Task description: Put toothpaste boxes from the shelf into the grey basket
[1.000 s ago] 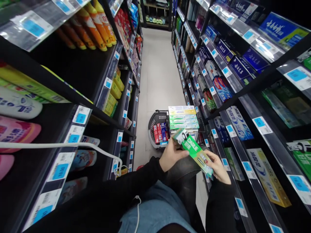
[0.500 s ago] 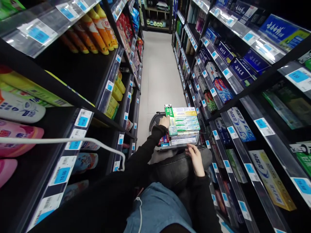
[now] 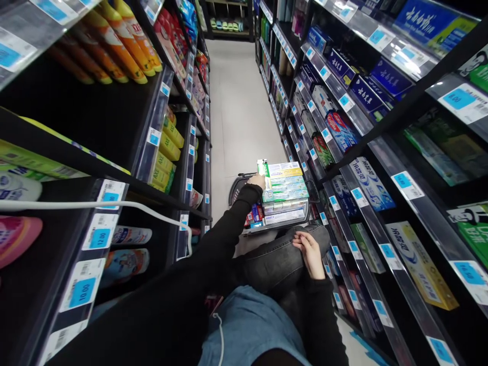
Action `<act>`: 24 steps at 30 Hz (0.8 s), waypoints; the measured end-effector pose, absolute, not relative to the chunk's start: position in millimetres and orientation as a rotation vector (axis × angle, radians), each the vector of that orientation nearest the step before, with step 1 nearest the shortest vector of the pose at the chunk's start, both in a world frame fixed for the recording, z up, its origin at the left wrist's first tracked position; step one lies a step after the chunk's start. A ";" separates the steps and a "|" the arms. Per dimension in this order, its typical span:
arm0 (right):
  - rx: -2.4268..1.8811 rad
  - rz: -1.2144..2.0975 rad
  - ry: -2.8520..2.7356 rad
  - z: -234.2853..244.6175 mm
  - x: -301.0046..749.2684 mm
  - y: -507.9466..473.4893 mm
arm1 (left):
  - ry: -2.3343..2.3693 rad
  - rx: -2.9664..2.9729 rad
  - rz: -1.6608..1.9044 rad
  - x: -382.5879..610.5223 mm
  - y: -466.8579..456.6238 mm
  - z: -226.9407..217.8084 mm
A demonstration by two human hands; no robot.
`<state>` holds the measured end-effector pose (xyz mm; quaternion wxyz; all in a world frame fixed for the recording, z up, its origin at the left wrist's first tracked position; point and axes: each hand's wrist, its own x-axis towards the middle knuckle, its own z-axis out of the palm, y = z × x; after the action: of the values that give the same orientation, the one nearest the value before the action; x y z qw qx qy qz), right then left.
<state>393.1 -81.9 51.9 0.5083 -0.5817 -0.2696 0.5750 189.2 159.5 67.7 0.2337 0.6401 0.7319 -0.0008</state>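
My left hand [image 3: 256,181] reaches to the left end of a stack of toothpaste boxes [image 3: 287,182], its fingers closed on a green and white toothpaste box [image 3: 264,169]. The fingertips are partly hidden. That box lies crosswise to the stack, against its end. The stack sits in a dark shopping basket [image 3: 237,190] on the floor, with red and blue boxes [image 3: 254,214] low at its left side. My right hand [image 3: 308,249] hovers at my bent knee, fingers loosely curled and holding nothing.
Shelves with toothpaste boxes [image 3: 371,183] rise close on the right. On the left are shelves with orange bottles [image 3: 127,40] and yellow packs [image 3: 165,147]. The pale aisle floor [image 3: 238,101] runs ahead to a rack of slippers [image 3: 226,25]. A white cable [image 3: 152,209] crosses the left.
The view has shifted a little to the right. My left hand has slid slightly farther along the green and white box. The fingers of my right hand have drawn closer together.
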 end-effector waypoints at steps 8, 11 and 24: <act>-1.619 0.951 -0.965 105.6 473.7 -45.0 | 2.183 1.721 0.003 195.4 140.2 95.9; -1.890 0.094 -1.227 163.2 544.1 2.5 | 2.170 1.801 0.059 196.4 108.5 121.7; -2.596 -0.543 -1.127 296.5 644.2 124.2 | 0.818 1.858 -0.004 227.4 -73.2 133.2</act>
<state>644.2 124.2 296.5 0.1297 -0.8932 -0.3879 -0.1868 227.4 -73.2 133.2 0.5277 0.7774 0.3423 -0.0015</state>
